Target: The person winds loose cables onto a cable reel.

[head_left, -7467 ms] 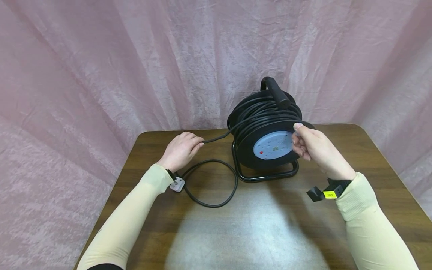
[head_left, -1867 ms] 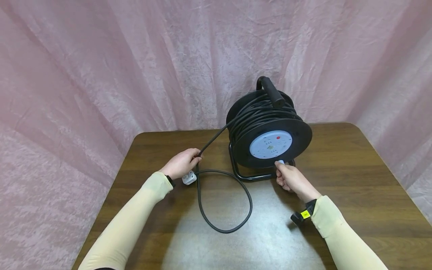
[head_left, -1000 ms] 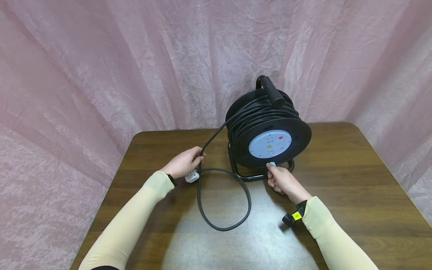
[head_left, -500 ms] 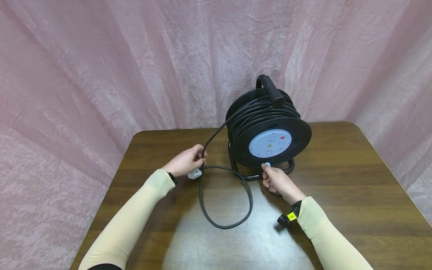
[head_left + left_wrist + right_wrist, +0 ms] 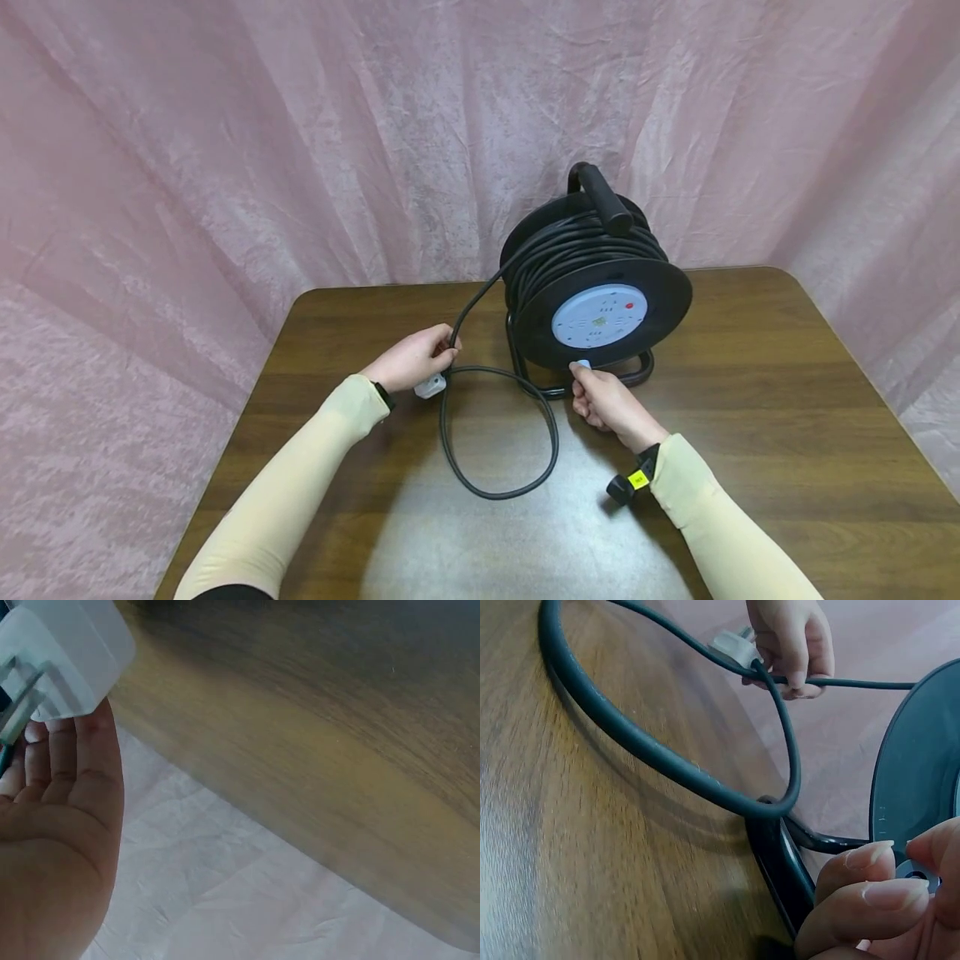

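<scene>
A black cable reel stands on its tubular metal frame, with black cable wound round its drum. Its front disc carries a pale blue socket plate with a red switch. At the disc's lower edge my right hand pinches a small light-blue winding knob. To the left, my left hand holds the cable between thumb and fingers where it runs up to the drum. A white plug hangs just under the left hand. Below it the free cable end forms a loop in front of the reel.
The wooden table has rounded far corners. A pink curtain hangs behind it and at both sides. The reel's carrying handle juts up above the drum. A black wrist strap with a yellow label dangles from the right wrist.
The reel's disc has turned clockwise, and the right hand has moved left along its lower edge with the knob. The cable loop has drawn up slightly; the left hand has shifted a little right.
</scene>
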A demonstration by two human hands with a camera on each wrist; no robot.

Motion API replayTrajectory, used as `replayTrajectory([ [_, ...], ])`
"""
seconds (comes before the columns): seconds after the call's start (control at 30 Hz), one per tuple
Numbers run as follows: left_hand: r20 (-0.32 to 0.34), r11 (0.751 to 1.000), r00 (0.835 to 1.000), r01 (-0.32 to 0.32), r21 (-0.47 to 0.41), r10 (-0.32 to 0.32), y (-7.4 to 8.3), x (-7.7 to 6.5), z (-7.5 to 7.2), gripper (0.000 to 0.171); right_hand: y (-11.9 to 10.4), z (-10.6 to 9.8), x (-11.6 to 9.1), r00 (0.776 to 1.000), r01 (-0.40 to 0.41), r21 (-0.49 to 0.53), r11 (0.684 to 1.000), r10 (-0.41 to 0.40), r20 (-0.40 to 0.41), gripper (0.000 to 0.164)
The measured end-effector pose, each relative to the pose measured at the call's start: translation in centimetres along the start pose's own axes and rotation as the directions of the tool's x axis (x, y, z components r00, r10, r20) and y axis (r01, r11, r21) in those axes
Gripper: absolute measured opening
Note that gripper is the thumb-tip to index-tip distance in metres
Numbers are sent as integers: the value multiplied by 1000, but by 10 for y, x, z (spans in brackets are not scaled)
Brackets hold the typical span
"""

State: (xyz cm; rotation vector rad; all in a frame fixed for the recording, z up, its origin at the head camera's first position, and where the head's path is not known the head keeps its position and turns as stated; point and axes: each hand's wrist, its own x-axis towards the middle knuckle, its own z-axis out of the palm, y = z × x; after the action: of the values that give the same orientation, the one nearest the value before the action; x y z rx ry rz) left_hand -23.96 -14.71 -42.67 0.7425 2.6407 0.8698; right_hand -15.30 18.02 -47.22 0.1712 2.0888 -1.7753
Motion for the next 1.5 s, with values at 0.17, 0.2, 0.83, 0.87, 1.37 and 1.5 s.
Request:
replayTrajectory([
  [0.17, -14, 1000, 1000, -26, -10, 26, -1, -2, -2, 9, -2, 5, 0, 1000, 10, 1, 1000, -10, 4, 52],
  [0.2, -15, 1000, 999, -28, -13, 28, -1, -2, -3, 10, -2, 6, 0, 1000, 10, 3, 1000, -10, 7, 52],
  [0.83, 12, 998, 999, 45, 42, -46, 9, -8, -17, 10, -10, 21, 0, 999, 18, 14, 1000, -19, 36, 51],
  [0.87, 13, 998, 999, 43, 41, -44, 10, -8, -16, 10, -11, 22, 0, 999, 17, 18, 1000, -17, 37, 51],
  [1.37, 28, 1000, 999, 25, 8, -25, 15, -7, -13, 16, -18, 30, 1, 997, 34, -11, 999, -34, 63, 52],
  [1.5, 34, 1000, 999, 17, 24, -18, 19, -8, -14, 15, -21, 32, 1, 997, 36, -14, 999, -35, 72, 52],
])
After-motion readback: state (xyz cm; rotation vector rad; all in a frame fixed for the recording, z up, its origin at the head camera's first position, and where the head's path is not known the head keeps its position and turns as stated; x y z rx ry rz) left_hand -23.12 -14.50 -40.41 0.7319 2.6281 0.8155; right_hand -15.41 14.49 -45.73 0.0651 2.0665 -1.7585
